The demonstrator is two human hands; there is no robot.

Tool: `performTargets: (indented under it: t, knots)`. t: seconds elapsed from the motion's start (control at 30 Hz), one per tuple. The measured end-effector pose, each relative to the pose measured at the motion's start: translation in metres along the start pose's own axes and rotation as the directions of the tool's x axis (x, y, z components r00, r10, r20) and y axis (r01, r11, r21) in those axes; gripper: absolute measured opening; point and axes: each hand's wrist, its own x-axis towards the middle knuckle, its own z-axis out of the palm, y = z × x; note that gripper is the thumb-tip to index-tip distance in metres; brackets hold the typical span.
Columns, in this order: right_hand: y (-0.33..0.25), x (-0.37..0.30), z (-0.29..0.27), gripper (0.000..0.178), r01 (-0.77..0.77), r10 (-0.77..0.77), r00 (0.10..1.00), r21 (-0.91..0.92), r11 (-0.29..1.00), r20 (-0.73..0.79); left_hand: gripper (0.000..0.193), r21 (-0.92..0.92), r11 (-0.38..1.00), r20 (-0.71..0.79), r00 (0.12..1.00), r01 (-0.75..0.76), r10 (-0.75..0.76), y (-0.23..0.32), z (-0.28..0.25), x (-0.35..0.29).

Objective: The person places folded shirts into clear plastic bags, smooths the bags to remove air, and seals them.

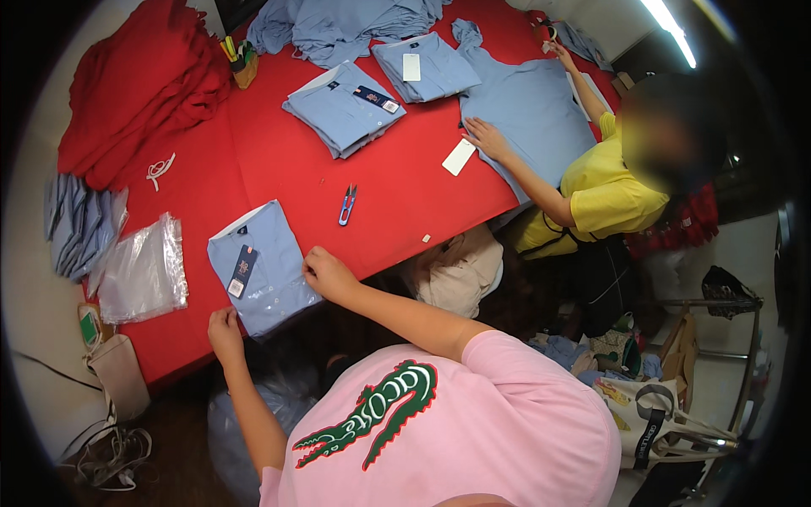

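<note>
In front of me a folded light-blue shirt (283, 253) with a dark hang tag (243, 271) lies at the table's near edge. Glossy clear film, a plastic bag (287, 312), shows around its lower end. My left hand (226, 335) is closed at the bag's lower left corner, fingertips pinched together. At the right edge, my right hand (329, 275) has its fingers curled in and closed on the bag's side; the exact grip is partly hidden.
Clear bags (145, 269) lie left, beside stacked blue garments (78, 224). Blue-handled thread snips (347, 205) lie mid-table on red cloth. Two folded shirts (342, 110) sit farther back. At right, a person in yellow (604, 182) handles a spread blue shirt (532, 97).
</note>
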Motion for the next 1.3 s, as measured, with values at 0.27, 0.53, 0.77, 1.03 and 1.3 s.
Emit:
performTargets:
  t: [0.27, 0.53, 0.77, 1.03, 1.3]
  knots:
    - [0.006, 0.028, -0.008, 0.012, 0.030, -0.034, 0.999, -0.112, 0.993, -0.035, 0.019, 0.084, 0.996, -0.140, 0.989, -0.041, 0.053, 0.002, 0.016, 0.014]
    - [-0.006, 0.044, -0.036, 0.014, 0.090, -0.059, 0.970, -0.126, 0.988, 0.235, 0.015, 0.022, 0.956, -0.042, 0.955, -0.293, 0.293, -0.005, -0.007, 0.025]
    - [-0.012, 0.059, -0.033, 0.015, 0.208, -0.166, 0.972, -0.281, 0.937, 0.166, 0.019, 0.030, 0.929, -0.063, 0.927, -0.368, 0.370, 0.000, -0.014, 0.036]
    - [-0.057, 0.078, -0.004, 0.019, 0.100, -0.123, 0.962, 0.105, 0.989, 0.244, 0.009, -0.096, 0.897, -0.250, 0.883, -0.431, 0.398, 0.002, -0.022, 0.022]
    - [-0.079, 0.122, 0.039, 0.026, -0.460, 0.143, 0.497, 0.121, 0.879, 0.856, 0.008, -0.266, 0.879, -0.076, 0.918, -0.396, 0.390, -0.014, -0.023, 0.049]
